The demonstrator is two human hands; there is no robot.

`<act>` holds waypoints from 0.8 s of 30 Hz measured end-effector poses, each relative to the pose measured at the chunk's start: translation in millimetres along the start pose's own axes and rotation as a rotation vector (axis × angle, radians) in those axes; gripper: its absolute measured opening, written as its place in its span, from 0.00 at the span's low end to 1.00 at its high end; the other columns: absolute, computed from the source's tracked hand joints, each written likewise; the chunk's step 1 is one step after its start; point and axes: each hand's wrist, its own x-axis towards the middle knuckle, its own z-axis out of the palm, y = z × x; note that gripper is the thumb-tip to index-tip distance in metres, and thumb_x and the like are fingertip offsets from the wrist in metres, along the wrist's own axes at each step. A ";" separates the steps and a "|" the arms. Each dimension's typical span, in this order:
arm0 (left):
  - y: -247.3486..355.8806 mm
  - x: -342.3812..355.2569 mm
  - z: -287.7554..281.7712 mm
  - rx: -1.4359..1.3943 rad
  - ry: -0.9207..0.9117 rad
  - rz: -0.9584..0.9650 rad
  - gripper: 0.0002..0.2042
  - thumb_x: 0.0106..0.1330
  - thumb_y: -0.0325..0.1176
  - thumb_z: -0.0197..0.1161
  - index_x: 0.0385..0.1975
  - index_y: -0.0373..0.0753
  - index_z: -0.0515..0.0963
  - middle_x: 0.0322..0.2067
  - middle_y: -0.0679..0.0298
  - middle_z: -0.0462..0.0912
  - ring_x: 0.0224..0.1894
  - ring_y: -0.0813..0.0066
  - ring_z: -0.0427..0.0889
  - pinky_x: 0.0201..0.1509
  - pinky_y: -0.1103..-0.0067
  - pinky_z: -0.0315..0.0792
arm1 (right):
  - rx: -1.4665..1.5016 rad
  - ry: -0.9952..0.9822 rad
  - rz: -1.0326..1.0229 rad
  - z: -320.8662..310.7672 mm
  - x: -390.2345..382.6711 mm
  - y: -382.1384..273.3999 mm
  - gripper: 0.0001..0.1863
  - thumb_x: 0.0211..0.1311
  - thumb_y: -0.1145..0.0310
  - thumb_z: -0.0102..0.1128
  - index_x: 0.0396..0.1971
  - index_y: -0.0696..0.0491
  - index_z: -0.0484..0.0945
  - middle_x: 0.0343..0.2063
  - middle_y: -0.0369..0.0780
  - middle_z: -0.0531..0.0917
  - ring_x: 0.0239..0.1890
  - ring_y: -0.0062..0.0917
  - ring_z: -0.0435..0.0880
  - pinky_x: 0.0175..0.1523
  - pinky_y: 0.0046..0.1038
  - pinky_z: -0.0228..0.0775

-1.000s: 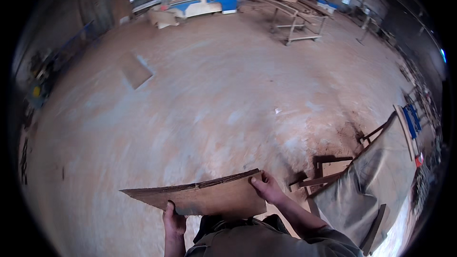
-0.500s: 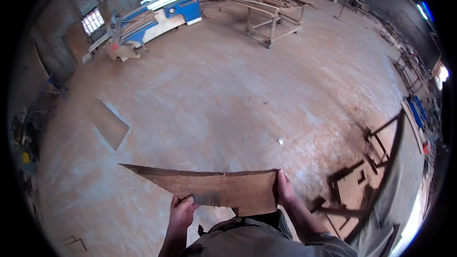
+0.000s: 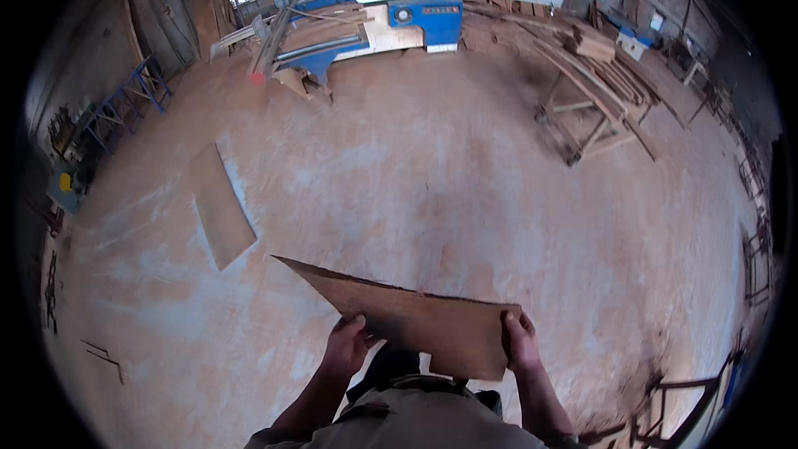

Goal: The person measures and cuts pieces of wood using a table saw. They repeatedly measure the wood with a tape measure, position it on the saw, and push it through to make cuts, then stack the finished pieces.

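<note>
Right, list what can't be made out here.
All in the head view:
Underside of the wooden board: faces away from view.
Parts of the left hand and right hand: hidden by the board.
Dial on the blue sliding table saw: too small to read.
Dark frame, lower right: cut off by the picture's rim.

Beyond the board [image 3: 440, 326] I have free floor [image 3: 399, 183] between panel [image 3: 223, 208] and cart [image 3: 588, 79]. Lower right, a frame [image 3: 688, 383], perhaps, blocks me.
</note>
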 end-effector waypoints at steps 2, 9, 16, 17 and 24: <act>27.8 70.0 37.1 0.020 0.016 -0.036 0.19 0.70 0.33 0.55 0.59 0.39 0.67 0.55 0.60 0.76 0.57 0.62 0.76 0.63 0.60 0.69 | 0.038 0.086 -0.053 13.3 54.8 -38.7 0.12 0.69 0.61 0.57 0.44 0.53 0.74 0.28 0.29 0.76 0.25 0.12 0.72 0.29 0.18 0.64; 93.3 316.4 161.7 0.171 -0.141 -0.074 0.21 0.69 0.33 0.58 0.61 0.41 0.65 0.56 0.64 0.74 0.55 0.68 0.76 0.59 0.62 0.71 | 0.248 0.067 -0.169 22.7 247.4 -134.5 0.18 0.71 0.58 0.53 0.54 0.52 0.71 0.50 0.39 0.79 0.52 0.29 0.78 0.57 0.36 0.71; 146.0 561.5 261.8 0.237 -0.085 -0.083 0.21 0.68 0.34 0.59 0.60 0.40 0.66 0.54 0.63 0.75 0.56 0.67 0.76 0.56 0.65 0.73 | 0.227 0.153 -0.043 51.6 515.7 -238.8 0.18 0.72 0.54 0.53 0.52 0.51 0.73 0.45 0.37 0.81 0.48 0.26 0.79 0.53 0.33 0.73; 153.8 590.7 271.1 0.209 -0.066 -0.056 0.20 0.68 0.33 0.58 0.59 0.40 0.67 0.54 0.61 0.76 0.56 0.65 0.77 0.59 0.63 0.71 | 0.138 0.151 -0.051 60.2 550.9 -258.6 0.19 0.71 0.53 0.54 0.51 0.52 0.73 0.44 0.37 0.81 0.47 0.25 0.80 0.52 0.32 0.74; 261.3 769.3 323.2 0.051 0.010 0.141 0.22 0.71 0.34 0.53 0.63 0.39 0.64 0.59 0.56 0.74 0.60 0.58 0.74 0.66 0.55 0.65 | 0.119 -0.164 -0.076 163.3 778.7 -393.9 0.28 0.67 0.52 0.60 0.57 0.57 0.68 0.51 0.41 0.78 0.52 0.29 0.78 0.57 0.35 0.73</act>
